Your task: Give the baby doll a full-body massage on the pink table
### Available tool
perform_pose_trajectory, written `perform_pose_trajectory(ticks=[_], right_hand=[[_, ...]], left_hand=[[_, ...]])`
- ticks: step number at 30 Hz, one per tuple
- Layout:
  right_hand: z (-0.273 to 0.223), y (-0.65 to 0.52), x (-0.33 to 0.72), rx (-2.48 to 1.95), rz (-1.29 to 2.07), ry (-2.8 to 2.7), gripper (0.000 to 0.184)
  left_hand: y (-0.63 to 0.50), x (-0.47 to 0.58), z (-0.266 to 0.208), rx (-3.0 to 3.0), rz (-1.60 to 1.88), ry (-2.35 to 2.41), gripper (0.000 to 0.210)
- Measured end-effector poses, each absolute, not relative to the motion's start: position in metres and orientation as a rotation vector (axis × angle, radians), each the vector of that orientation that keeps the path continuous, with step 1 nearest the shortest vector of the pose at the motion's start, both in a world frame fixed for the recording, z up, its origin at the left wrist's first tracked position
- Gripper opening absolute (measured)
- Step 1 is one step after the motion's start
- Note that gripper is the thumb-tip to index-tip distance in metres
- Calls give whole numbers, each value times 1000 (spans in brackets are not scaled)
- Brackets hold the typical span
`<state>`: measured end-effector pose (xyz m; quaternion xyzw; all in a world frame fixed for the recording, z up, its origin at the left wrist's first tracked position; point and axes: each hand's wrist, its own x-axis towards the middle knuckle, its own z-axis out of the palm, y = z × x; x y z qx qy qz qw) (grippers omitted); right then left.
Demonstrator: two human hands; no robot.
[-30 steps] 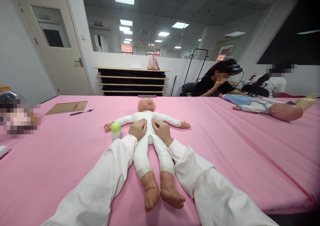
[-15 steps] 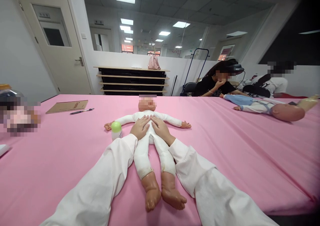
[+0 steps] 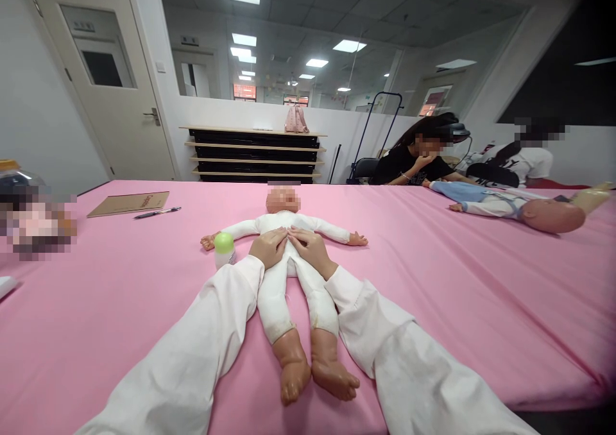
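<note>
On the pink-covered table a baby doll [image 3: 276, 300] lies on its back, arms spread and feet toward me. Its body is white cloth; head, hands and feet are brown plastic. My left hand [image 3: 268, 247] rests flat on one side of its belly, fingers stretched inward. Opposite it, my right hand [image 3: 310, 247] lies on the other side, also flat. The fingertips of both hands nearly meet at the doll's middle. Beside my left wrist stands a small white bottle with a green cap [image 3: 224, 249].
A brown notebook [image 3: 129, 203] and a pen [image 3: 158, 213] lie at the back left of the pink cloth [image 3: 433, 307]. Another doll in blue and white [image 3: 495, 203] lies at the right. Two people [image 3: 423, 153] sit beyond the table there. Blurred items stand at the far left.
Both hands have drawn slightly back toward me on the doll's belly, fingertips now lower and a little more bent. The doll and bottle have stayed in place.
</note>
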<state>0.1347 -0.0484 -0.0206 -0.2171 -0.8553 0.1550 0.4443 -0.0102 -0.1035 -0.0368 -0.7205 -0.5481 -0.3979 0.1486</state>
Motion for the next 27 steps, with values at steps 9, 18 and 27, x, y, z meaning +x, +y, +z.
perform_pose_trajectory(ticks=[9,18,27], right_hand=[[-21,-41,128,-719,328,-2316,39],[-19,-54,132,-863,185,-2055,29],[-22,-41,128,-716,280,-2296,39]], left_hand=[[-98,-12,-36,-2088,-1086,-1958,42],[-105,-7,-36,-1841,-1062,-1833,30],[-98,-11,-36,-2175,-1109,-1804,40]])
